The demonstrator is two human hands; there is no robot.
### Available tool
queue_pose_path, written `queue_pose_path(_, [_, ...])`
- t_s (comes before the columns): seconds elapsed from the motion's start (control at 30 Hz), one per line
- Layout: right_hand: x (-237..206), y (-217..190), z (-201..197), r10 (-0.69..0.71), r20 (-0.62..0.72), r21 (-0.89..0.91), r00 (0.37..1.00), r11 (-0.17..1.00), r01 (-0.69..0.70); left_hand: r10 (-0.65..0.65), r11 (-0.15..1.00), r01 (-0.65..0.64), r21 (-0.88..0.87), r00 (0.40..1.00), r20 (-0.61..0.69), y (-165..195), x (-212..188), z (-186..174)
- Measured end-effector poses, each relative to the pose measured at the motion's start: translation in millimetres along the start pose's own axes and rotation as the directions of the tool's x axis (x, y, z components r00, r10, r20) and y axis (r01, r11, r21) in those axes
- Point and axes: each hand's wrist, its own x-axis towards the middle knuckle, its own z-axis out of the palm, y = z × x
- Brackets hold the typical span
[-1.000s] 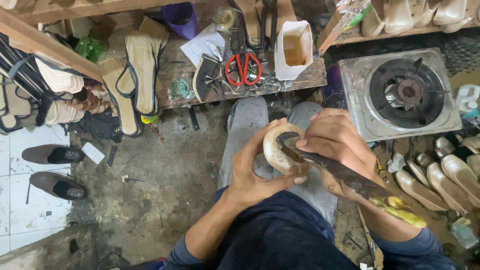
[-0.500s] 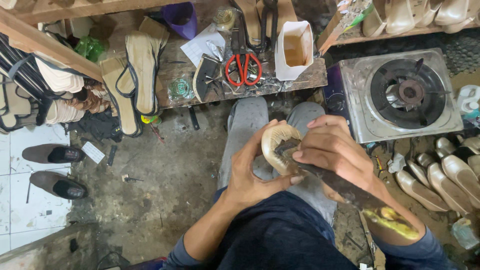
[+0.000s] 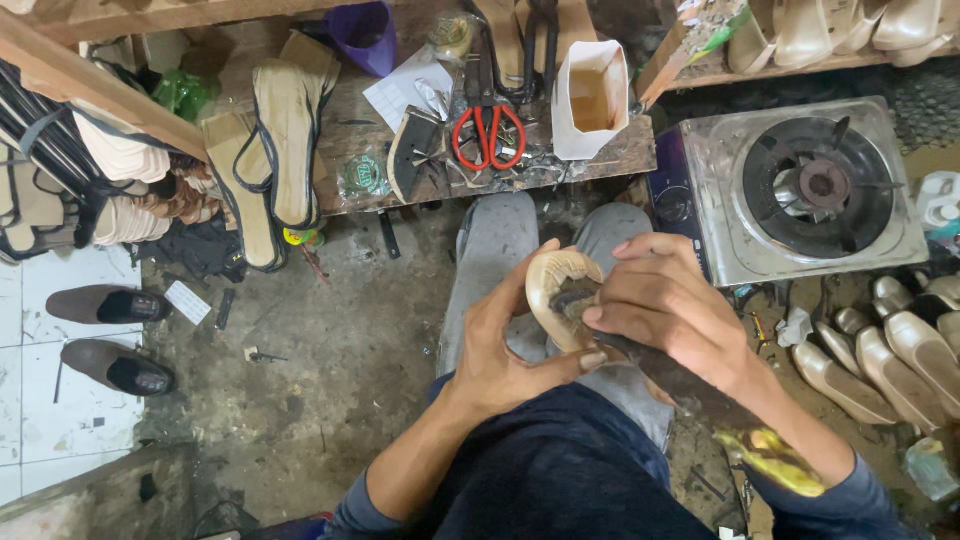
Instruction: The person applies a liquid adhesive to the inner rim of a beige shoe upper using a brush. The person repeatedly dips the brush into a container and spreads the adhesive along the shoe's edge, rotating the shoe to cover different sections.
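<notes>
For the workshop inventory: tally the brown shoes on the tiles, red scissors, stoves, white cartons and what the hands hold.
brown shoes: 2
red scissors: 1
stove: 1
white carton: 1
beige sole, in left hand: 1
dark blade, in right hand: 1
Total: 7

A single camera sits on the person's head and looks almost straight down over the lap. It is close to the left hand (image 3: 500, 350) and right hand (image 3: 670, 310), which fill the near centre of the view, with the knees just beyond them. Farther off, at the top edge, runs the low wooden counter (image 3: 620, 155); the gas stove (image 3: 800, 190) lies far right and the tiled floor (image 3: 40, 300) at the left edge. No second view shares the scene.
</notes>
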Motion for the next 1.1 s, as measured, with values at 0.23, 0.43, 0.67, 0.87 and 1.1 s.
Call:
queue_pose_path(0.23, [2, -1, -5, 0.013, 0.094, -0.029, 0.995, 1.000, -0.010, -0.038, 0.999, 0.038, -0.017, 0.999, 0.007, 1, 0, 1])
queue_pose_path(0.43, [2, -1, -3, 0.001, 0.026, -0.015, 1.000, 1.000, 0.000, -0.016, 1.000, 0.016, 0.008, 1.000, 0.022, 3, 1, -1])
queue_pose_path(0.67, [0, 3, -5, -0.001, 0.069, -0.015, 0.998, 1.000, 0.002, -0.017, 1.000, 0.018, -0.007, 0.999, 0.041, 1, 0, -3])
queue_pose_path(0.87, [3, -1, -14, 0.082, 0.125, 0.032, 0.989, 0.996, -0.086, 0.068, 0.997, -0.071, 0.021, 0.990, 0.124, -19, -1, -15])
queue_pose_path(1.1, [-21, -16, 4, 0.484, -0.502, 0.482, 0.717, 0.845, -0.232, -0.137, 0.615, 0.136, -0.776, 0.988, 0.064, -48, 2, 0])
